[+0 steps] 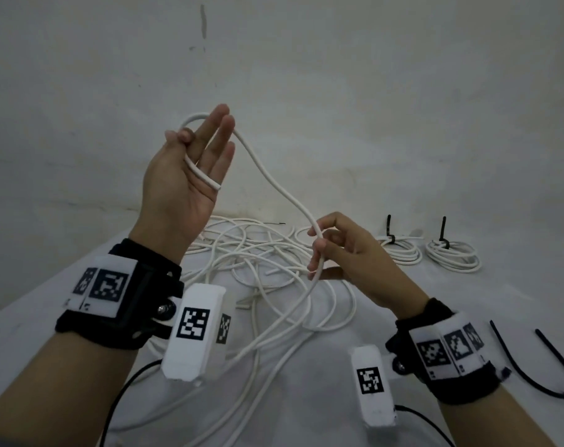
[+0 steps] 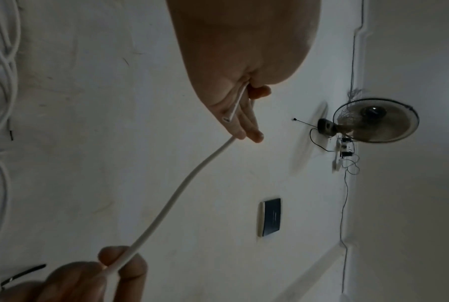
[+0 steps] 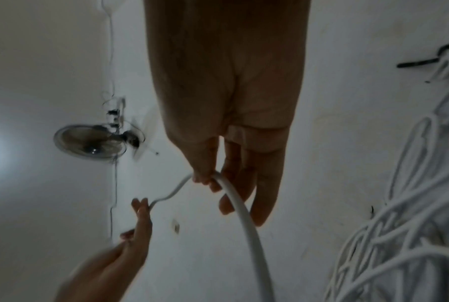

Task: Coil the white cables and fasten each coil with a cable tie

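My left hand (image 1: 183, 188) is raised with its palm toward me. Its thumb pins the cut end of a white cable (image 1: 267, 174) against the fingers, and the cable arches over the fingertips. From there it runs down to my right hand (image 1: 348, 253), which pinches it between thumb and fingers above the table. Below that hand the cable drops into a loose tangle of white cables (image 1: 258, 269). The left wrist view shows the cable (image 2: 182, 183) leaving the left hand (image 2: 238, 61). In the right wrist view the right hand (image 3: 231, 122) holds the cable (image 3: 243, 214).
Two coiled cables (image 1: 400, 251) (image 1: 453, 258), each bound with a black tie, lie at the back right of the white table (image 1: 467, 301). Two loose black cable ties (image 1: 516, 359) (image 1: 558, 353) lie at the right. A wall stands close behind; a fan (image 2: 373, 122) hangs on it.
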{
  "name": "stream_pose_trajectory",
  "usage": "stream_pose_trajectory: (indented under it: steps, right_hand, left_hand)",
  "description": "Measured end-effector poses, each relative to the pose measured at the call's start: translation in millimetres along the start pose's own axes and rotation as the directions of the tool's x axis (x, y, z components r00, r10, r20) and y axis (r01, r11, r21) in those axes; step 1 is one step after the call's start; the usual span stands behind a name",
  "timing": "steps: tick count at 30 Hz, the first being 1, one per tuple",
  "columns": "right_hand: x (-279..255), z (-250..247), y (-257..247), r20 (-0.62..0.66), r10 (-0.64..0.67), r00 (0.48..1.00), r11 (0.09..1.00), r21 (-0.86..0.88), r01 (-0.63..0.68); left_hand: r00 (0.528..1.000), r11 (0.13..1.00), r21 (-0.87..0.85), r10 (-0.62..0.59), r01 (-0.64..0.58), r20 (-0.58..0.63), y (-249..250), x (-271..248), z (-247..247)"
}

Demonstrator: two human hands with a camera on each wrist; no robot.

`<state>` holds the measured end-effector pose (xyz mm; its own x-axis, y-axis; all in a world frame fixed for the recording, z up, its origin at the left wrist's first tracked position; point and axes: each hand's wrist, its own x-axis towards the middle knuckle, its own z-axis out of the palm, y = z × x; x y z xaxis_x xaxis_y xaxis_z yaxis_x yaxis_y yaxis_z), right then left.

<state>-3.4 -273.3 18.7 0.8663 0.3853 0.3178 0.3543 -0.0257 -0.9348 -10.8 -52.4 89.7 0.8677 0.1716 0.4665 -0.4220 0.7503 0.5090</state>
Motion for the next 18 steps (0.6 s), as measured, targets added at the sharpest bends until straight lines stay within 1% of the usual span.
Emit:
stream_pose_trajectory:
  steps: [1,2,3,4,5,6,7,8,9,11,12,14,15,16,18]
  right_hand:
    - [-1,0,0,-0.016,-0.055,0.998,0.991,-0.125,0.053]
    - [-1,0,-1,-0.030,-0.157,0.987,0.939,-0.313,0.140]
    - [-1,-1,-2,-0.010,-0.280,0.960,0.821,-0.520,0.234]
    - [-2,-1,-5,0.047,-0.385,0.922,0.656,-0.688,0.309]
    - [-2,-1,-8,0.115,-0.447,0.887,0.492,-0.796,0.351]
    - [-4,0,-13,0.174,-0.480,0.860,0.352,-0.860,0.370]
    - [-6,0,-18,0.228,-0.503,0.833,0.231,-0.894,0.384]
    - [-8,2,-21,0.277,-0.514,0.812,0.135,-0.909,0.395]
    - [-11,5,-24,0.313,-0.514,0.799,0.071,-0.912,0.404]
    - [-16,12,-28,0.371,-0.517,0.771,0.011,-0.898,0.439]
    - [-18,16,-28,0.394,-0.519,0.758,-0.001,-0.888,0.461]
    - [-19,20,-30,0.411,-0.526,0.744,0.000,-0.876,0.483]
    - [-19,21,-30,0.406,-0.534,0.742,0.016,-0.872,0.488]
    - [-19,20,-31,0.391,-0.545,0.742,0.055,-0.866,0.497]
    - [-18,17,-32,0.344,-0.584,0.735,0.171,-0.833,0.526]
  left_hand:
    - [1.000,1.000,0.021,0.006,-0.006,0.001,0,-1,-1]
    - [1.000,0.998,0.058,0.013,-0.013,0.002,0,-1,-2]
    - [1.000,0.995,0.101,0.019,-0.020,0.008,-1,-2,-3]
    - [1.000,0.989,0.145,0.018,-0.020,0.019,-2,-2,-4]
    - [0.999,0.981,0.193,0.007,-0.014,0.034,-4,-3,-4]
    - [0.999,0.966,0.257,-0.009,-0.004,0.048,-8,-5,-3]
    - [0.998,0.942,0.335,-0.031,0.010,0.057,-13,-7,-2]
    - [0.996,0.910,0.413,-0.058,0.027,0.061,-19,-10,0]
    - [0.994,0.875,0.482,-0.089,0.048,0.063,-25,-14,2]
    - [0.985,0.805,0.587,-0.157,0.086,0.071,-39,-21,3]
    - [0.978,0.780,0.617,-0.193,0.102,0.083,-44,-24,3]
    - [0.957,0.762,0.633,-0.268,0.138,0.113,-53,-29,1]
    - [0.945,0.763,0.627,-0.302,0.159,0.128,-56,-31,1]
    - [0.934,0.764,0.620,-0.330,0.178,0.139,-59,-33,1]
    - [0.919,0.746,0.635,-0.368,0.200,0.143,-64,-39,4]
